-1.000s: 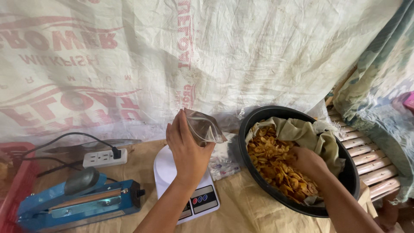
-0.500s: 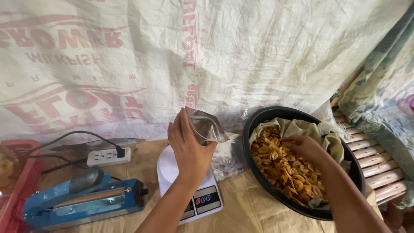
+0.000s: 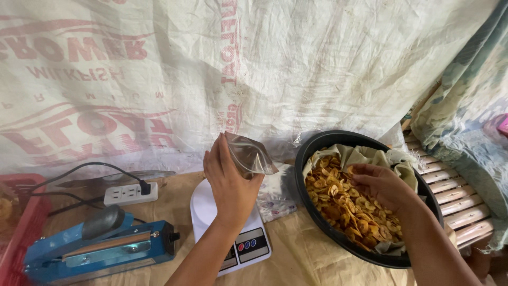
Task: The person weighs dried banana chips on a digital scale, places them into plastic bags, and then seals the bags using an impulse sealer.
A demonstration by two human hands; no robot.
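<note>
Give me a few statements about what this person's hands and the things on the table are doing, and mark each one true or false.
1. The left hand holds a small clear bag above the white scale. True.
2. The right hand rests on the blue sealer. False: it is in the black pan, on the yellow chips.
3. A cloth lines the pan under the chips. True.
4. The power strip has nothing plugged in. False: a black plug sits in it.
5. The bag is full of chips. False: it looks empty.
</note>
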